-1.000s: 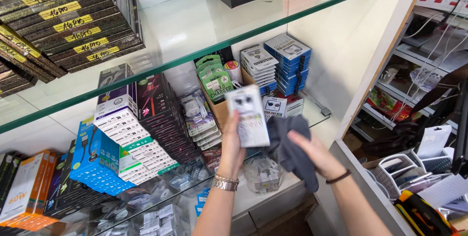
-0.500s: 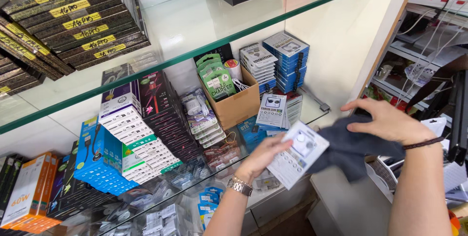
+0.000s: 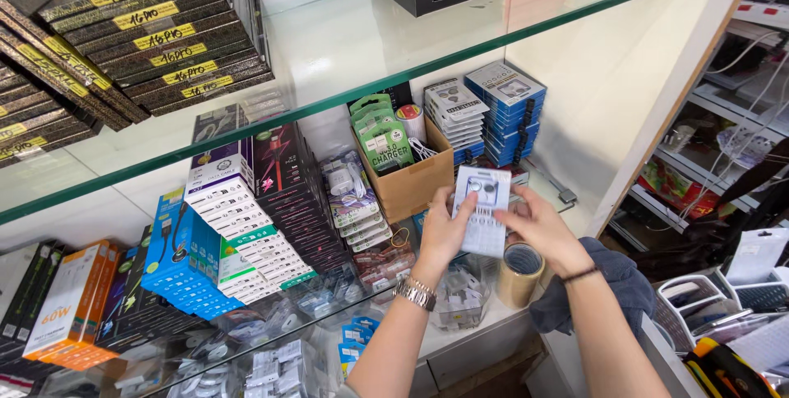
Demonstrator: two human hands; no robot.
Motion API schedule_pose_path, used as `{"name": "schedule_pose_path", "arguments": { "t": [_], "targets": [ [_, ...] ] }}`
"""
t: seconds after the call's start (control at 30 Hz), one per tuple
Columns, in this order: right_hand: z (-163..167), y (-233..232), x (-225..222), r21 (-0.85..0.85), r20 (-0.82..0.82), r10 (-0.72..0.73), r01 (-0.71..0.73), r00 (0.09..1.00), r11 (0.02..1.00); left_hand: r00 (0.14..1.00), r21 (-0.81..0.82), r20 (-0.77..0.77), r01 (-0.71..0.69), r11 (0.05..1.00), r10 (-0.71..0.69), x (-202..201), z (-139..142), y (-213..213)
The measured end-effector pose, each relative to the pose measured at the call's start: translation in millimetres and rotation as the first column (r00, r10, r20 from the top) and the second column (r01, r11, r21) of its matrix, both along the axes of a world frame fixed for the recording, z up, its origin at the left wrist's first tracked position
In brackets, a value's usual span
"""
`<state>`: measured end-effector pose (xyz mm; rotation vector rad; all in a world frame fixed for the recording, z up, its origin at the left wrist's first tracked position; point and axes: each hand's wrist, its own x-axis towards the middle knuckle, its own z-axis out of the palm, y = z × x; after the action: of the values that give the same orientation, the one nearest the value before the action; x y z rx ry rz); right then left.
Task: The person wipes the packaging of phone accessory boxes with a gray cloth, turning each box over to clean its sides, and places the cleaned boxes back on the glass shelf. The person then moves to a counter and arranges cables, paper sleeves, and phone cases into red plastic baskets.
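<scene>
Both my hands hold a flat white accessory packet (image 3: 482,205) upright in front of the glass shelves. My left hand (image 3: 444,230), with a metal watch on its wrist, grips the packet's left edge. My right hand (image 3: 538,225), with a dark band on its wrist, grips the right edge. A dark grey cloth (image 3: 618,283) lies under my right forearm on the counter edge. Just below the packet stands a roll of brown tape (image 3: 521,271).
A cardboard box (image 3: 408,180) with green charger packs sits on the middle shelf, beside blue-and-white box stacks (image 3: 509,110). Slanted rows of boxes (image 3: 238,225) fill the left. Dark cases (image 3: 156,45) lie on the top glass shelf (image 3: 493,28). White baskets (image 3: 699,299) stand at right.
My left hand lowered the packet, then raised it again in front of the shelf. My right hand let go of the cloth, now lying on the counter, and took the packet's right edge.
</scene>
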<state>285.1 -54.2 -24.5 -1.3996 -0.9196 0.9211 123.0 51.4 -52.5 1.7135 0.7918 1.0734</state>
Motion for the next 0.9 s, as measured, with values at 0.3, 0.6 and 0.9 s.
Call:
{"name": "schedule_pose_path", "arguments": {
  "t": [0.3, 0.6, 0.9],
  "targets": [
    [-9.7, 76.3, 22.3, -0.499, 0.466, 0.025, 0.239, 0.885, 0.833, 0.926, -0.369, -0.373, -0.088, 0.925, -0.061, 14.2, -4.6, 44.7],
    [-46.0, 40.3, 2.8, -0.132, -0.011, -0.149, 0.147, 0.989, 0.98, 0.969, -0.046, -0.245, 0.021, 0.999, -0.032, 9.6, -23.8, -4.6],
    [-52.1, 47.6, -47.4, 0.448, -0.09, 0.176, -0.117, 0.98, 0.886, 0.997, 0.237, -0.082, 0.025, 0.971, -0.005, -54.0, 0.6, -12.4]
  ]
}}
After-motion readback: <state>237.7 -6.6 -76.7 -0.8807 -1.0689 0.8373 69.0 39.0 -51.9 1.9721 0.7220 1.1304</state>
